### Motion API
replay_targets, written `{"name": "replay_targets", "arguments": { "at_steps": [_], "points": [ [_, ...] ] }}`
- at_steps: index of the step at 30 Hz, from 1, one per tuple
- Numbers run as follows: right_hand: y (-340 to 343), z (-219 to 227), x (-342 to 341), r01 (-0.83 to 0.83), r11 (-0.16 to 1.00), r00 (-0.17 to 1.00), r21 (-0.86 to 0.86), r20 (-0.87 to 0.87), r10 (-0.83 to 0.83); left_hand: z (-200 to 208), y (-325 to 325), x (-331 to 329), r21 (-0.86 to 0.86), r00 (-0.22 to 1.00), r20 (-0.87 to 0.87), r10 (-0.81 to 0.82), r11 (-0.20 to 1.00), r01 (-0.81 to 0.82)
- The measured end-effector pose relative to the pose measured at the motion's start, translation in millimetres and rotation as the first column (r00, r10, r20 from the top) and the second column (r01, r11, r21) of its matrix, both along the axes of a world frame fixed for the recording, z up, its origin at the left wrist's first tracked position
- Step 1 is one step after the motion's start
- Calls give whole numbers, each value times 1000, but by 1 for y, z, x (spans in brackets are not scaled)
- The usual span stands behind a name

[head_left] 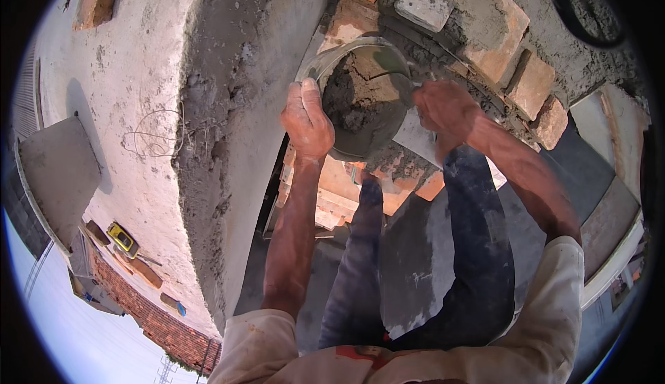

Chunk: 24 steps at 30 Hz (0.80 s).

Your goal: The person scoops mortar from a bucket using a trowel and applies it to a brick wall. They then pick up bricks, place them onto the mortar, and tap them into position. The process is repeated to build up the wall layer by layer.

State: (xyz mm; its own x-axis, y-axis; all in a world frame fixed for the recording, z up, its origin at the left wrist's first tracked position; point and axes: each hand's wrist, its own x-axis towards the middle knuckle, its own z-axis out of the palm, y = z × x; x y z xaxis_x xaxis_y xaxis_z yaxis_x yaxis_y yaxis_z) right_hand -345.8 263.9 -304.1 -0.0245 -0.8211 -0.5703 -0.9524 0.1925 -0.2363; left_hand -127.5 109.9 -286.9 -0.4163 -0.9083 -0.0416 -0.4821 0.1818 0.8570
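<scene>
A round bucket with grey-brown mortar in it is in front of me, its mouth turned up toward me. My left hand is closed on the left side of its rim, thumb on top. On the opposite side my right hand is closed at the rim; its fingertips are partly hidden. A pale flat surface shows between the bucket and my right wrist; I cannot tell what it is. Below the bucket are orange bricks, with my legs to either side of them.
A rough plastered wall top runs along my left, with a thin wire loop and a yellow-and-black tool on it. Loose bricks and a mortar-smeared block lie ahead and to the right. A dark curved rim shows at upper right.
</scene>
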Motion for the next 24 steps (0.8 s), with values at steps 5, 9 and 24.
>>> {"name": "replay_targets", "arguments": {
  "at_steps": [5, 9, 24],
  "points": [
    [-10, -29, 3, -70, 993, 958, 98, 283, 39, -7, -3, 13, 8, 997, -76, -17, 1000, 17],
    [12, -30, 32, -37, 999, 920, 24, 391, 25, -17, -3, 12, -32, 989, -132, 66, 997, -71],
    [20, 13, 36, 304, 913, 581, 273, 706, -405, -15, -11, 6, 49, 978, -14, 209, 977, -208]
  ]
}}
